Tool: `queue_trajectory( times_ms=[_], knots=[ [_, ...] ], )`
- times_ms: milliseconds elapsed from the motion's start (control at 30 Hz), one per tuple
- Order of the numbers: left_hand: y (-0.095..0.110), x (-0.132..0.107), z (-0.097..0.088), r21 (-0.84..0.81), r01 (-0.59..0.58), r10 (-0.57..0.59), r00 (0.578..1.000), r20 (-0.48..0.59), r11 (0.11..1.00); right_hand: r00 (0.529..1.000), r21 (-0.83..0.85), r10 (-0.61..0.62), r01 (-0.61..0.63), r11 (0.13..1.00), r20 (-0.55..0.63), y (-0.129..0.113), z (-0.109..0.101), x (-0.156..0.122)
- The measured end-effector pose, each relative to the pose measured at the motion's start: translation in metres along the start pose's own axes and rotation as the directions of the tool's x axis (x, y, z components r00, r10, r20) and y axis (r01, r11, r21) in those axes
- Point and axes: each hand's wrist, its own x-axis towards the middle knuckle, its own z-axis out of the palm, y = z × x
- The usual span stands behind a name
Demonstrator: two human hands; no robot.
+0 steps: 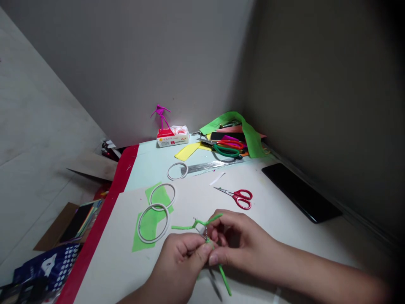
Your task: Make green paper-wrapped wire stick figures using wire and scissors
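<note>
A wire stick figure with limbs wrapped in green paper [225, 278] is held above the table. Its twisted body wire shows bare in the middle, and two green arms spread out at the top. My left hand [186, 257] is closed, pinching the figure low on its body between thumb and fingers. From the right, my right hand [238, 240] closes on the figure too, thumb at the lower body and fingertips near the green arm. Beyond the hands lie red-handled scissors [243, 199]. To the left, white tape rings [153, 223] rest on green paper pieces [139, 244].
A pink wire figure [160, 112] stands on a small box [173, 140] by the wall. Behind the scissors are thin wires [205, 166], a third tape ring [168, 172], green-handled scissors [226, 150] and coloured paper strips [253, 139]. A black phone [300, 192] lies at right.
</note>
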Motion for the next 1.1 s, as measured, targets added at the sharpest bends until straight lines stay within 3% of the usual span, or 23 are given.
queue_trajectory(
  times_ms=[100, 200, 267, 400, 567, 800, 900, 1000, 1100],
  knots=[
    [-0.001, -0.002, 0.000, 0.034, -0.044, 0.041, 0.996, 0.075, 0.998, 0.997, 0.026, -0.054, 0.055, 0.998, -0.050, -0.009, -0.005, -0.003],
    [-0.005, -0.004, -0.001, 0.125, -0.085, 0.074, 0.993, 0.088, 0.989, 0.974, -0.170, -0.199, 0.179, 0.969, -0.109, -0.020, -0.011, -0.004],
    [-0.007, -0.004, -0.003, 0.175, -0.100, 0.092, 0.994, 0.052, 0.979, 0.980, -0.229, -0.155, 0.124, 0.966, -0.124, -0.024, -0.015, -0.002],
    [-0.010, -0.004, -0.006, 0.227, -0.153, 0.155, 0.988, 0.009, 0.962, 0.994, -0.160, 0.045, -0.061, 0.985, -0.102, -0.024, -0.018, 0.003],
    [-0.013, -0.005, -0.007, 0.255, -0.219, 0.230, 0.973, -0.015, 0.942, 0.990, -0.062, 0.092, -0.099, 0.993, -0.110, -0.012, -0.015, 0.005],
    [-0.007, 0.002, -0.009, 0.172, 0.049, -0.055, 0.998, 0.030, 0.984, 0.970, -0.125, 0.049, -0.081, 0.989, -0.237, -0.002, -0.012, 0.005],
    [-0.006, 0.003, -0.009, 0.073, 0.118, -0.121, 0.992, 0.031, 0.990, 0.961, -0.042, 0.049, -0.062, 0.997, -0.271, -0.003, -0.015, 0.007],
    [-0.007, 0.002, -0.009, -0.037, 0.149, -0.148, 0.988, 0.033, 0.988, 0.976, 0.186, 0.093, -0.056, 0.981, -0.195, -0.003, -0.016, 0.008],
    [-0.006, 0.000, -0.008, -0.081, 0.131, -0.127, 0.990, 0.061, 0.988, 0.984, 0.316, 0.173, -0.152, 0.937, -0.039, 0.000, -0.012, 0.007]
  ],
)
